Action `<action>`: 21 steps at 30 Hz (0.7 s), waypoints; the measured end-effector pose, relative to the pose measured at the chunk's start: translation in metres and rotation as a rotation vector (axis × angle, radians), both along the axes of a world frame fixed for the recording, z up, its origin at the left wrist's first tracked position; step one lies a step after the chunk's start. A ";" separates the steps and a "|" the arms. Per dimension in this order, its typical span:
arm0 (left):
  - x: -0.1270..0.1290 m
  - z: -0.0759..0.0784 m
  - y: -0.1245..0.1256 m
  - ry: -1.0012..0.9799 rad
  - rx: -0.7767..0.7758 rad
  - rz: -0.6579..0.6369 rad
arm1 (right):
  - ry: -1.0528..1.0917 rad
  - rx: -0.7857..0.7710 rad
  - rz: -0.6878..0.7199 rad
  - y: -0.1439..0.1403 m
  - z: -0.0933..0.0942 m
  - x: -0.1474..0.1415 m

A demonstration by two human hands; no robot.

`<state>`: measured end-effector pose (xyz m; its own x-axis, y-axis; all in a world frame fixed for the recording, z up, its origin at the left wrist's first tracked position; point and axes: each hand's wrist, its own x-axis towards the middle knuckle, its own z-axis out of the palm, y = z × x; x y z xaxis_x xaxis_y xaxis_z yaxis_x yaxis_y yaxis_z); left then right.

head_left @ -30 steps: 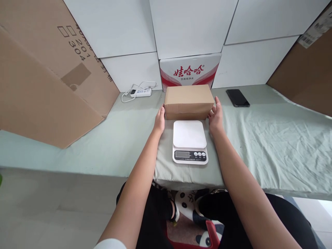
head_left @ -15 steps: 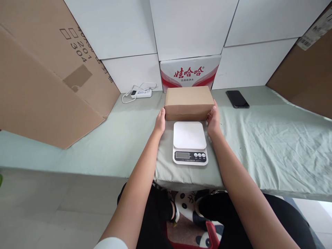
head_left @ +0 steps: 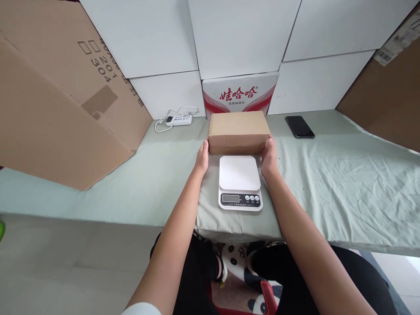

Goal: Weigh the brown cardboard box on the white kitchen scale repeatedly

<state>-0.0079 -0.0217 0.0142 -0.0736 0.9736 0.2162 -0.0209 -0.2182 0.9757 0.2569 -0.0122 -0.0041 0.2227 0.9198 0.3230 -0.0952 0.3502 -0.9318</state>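
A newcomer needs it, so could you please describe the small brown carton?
Along the back of the green-clothed table stands a white panel with red lettering. The small brown carton is just in front of it, behind the white scale. Unlike the large cartons on either side, it sits between the person's left hand and right hand.

2 bare hands [head_left: 202, 158] [head_left: 269, 157]; white sleeve edge [head_left: 143, 309]; black trousers [head_left: 356, 271]; white-edged shoe [head_left: 224, 270].

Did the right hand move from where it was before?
Yes. The right hand has moved slightly left, closer in to the right side of the cardboard box, judged against the phone.
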 end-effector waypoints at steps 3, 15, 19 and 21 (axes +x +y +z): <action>0.000 0.001 -0.004 -0.010 -0.021 -0.015 | 0.052 -0.065 -0.060 -0.002 0.001 -0.005; -0.005 0.017 -0.009 -0.050 0.076 0.069 | -0.104 0.063 0.081 -0.028 0.039 -0.018; -0.005 0.041 -0.035 -0.024 0.209 0.010 | -0.118 0.060 0.089 -0.056 0.056 -0.011; -0.004 0.050 -0.055 0.011 0.243 -0.011 | -0.101 0.054 0.086 -0.077 0.061 -0.005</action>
<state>-0.0121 -0.0765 0.0645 -0.0599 0.8937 0.4446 -0.0140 -0.4461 0.8949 0.2518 -0.0888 0.0566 0.1074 0.9148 0.3894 -0.0338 0.3948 -0.9182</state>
